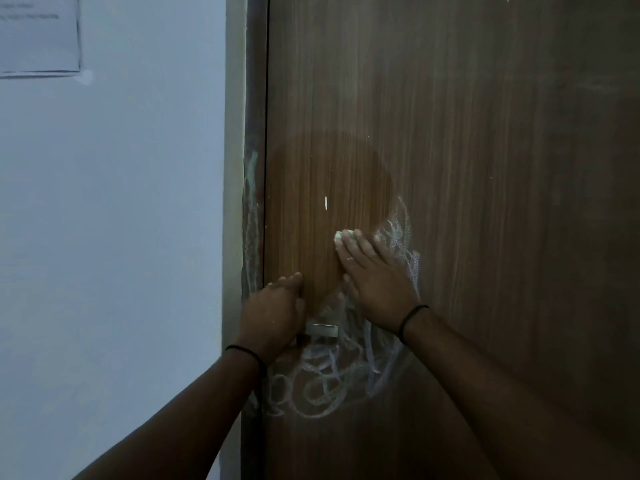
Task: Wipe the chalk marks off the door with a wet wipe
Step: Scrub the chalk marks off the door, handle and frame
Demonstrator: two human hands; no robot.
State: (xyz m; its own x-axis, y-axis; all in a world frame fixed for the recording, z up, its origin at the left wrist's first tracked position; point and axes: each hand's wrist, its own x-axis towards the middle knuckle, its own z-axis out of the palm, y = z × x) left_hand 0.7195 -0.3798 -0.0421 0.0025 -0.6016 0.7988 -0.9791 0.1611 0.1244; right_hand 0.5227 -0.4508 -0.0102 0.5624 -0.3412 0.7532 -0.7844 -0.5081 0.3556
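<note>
A brown wooden door [467, 168] fills the right of the view. My right hand [375, 275] lies flat on it with straight fingers, pressing a crumpled white wet wipe [343, 236] against the wood under its fingertips. A darker damp patch spreads above and left of that hand. White chalk scribbles [329, 379] cover the door below both hands and curl up to the right of my right hand. My left hand [275, 313] rests by the door's left edge over a metal handle [322, 330], its fingers curled; whether it grips the handle is hidden.
The door frame [252, 202] on the left carries pale chalk smears. A light blue wall [121, 220] lies further left, with a paper notice [38, 32] stuck at its top corner.
</note>
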